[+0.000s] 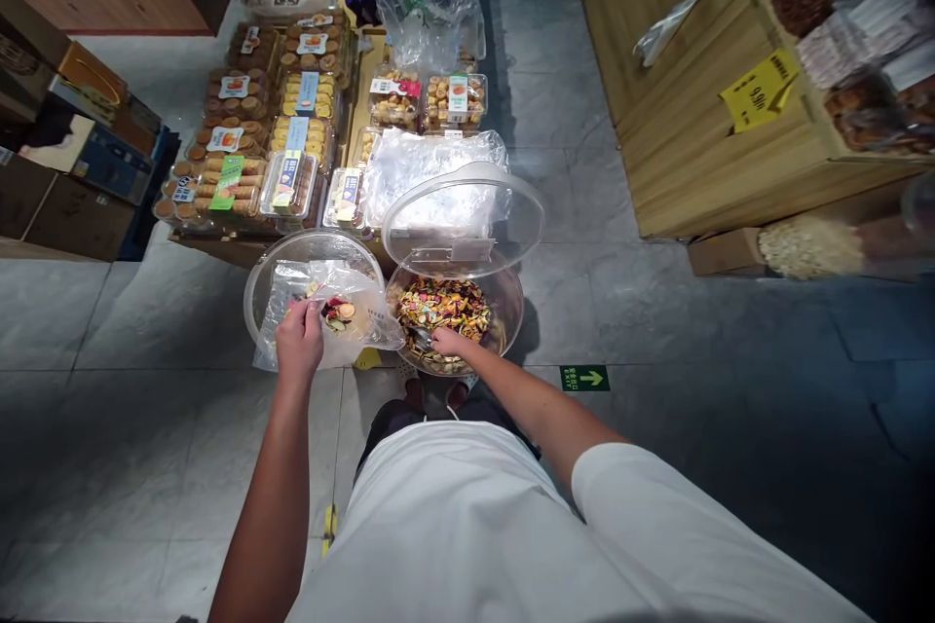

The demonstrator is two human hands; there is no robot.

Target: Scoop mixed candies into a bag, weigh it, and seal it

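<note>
My left hand (299, 336) is closed on the edge of a clear plastic bag (365, 326). A small heap of dried fruit pieces (339, 313) shows through the bag, which lies over the round clear tub at the left. My right hand (447, 342) reaches into a second round tub (513, 316), full of a colourful dried mix (445, 302). Its fingers are closed round a scoop (420, 339), whose end is down among the pieces. A clear round lid (537, 224) stands tilted up at that tub's back.
Behind the tubs stands a low display with packed cookie boxes (234, 141) and a pile of clear plastic bags (430, 170). A wooden counter (657, 97) with packaged goods rises at the right. Cardboard boxes (73, 156) are stacked at the left. An exit sign (584, 378) marks the grey floor.
</note>
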